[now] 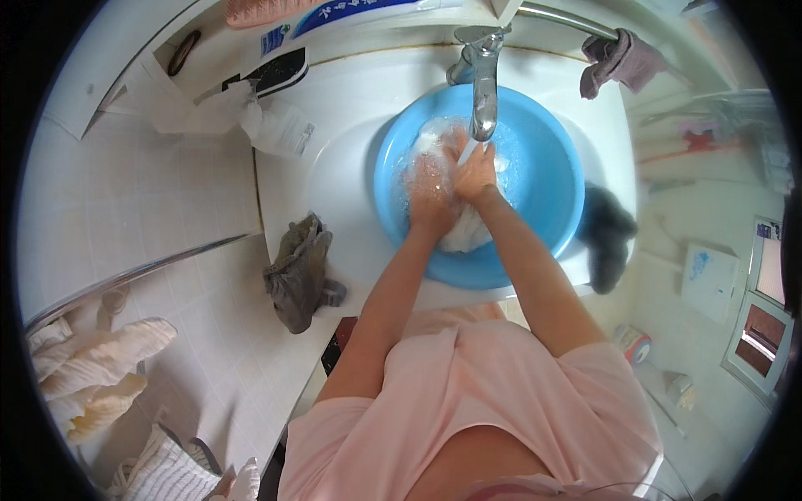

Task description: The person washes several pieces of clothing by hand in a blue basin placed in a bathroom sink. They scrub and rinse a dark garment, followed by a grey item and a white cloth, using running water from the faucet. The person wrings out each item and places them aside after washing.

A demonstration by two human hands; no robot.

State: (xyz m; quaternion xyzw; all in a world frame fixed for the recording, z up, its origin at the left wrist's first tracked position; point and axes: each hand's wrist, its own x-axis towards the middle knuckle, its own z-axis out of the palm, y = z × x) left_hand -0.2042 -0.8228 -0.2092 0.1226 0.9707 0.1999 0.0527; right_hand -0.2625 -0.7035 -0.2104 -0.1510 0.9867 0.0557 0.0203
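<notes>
In a round blue basin [555,225] of soapy water lies a wet white cloth [468,231], bunched up and partly under suds. My left hand [431,190] is down in the foam on the cloth's left part, its fingers curled and partly hidden by bubbles. Close against it, my right hand [477,173] is closed on the cloth, directly below the spout. A stream of water runs from the chrome faucet [484,92] onto the right hand.
The basin stands in a white sink [334,192]. A dark grey-green cloth [299,271] hangs over its left edge, a dark cloth [608,238] over its right. A clear plastic bag [280,129] lies at the left rim. A purplish cloth [622,63] hangs on a rail behind.
</notes>
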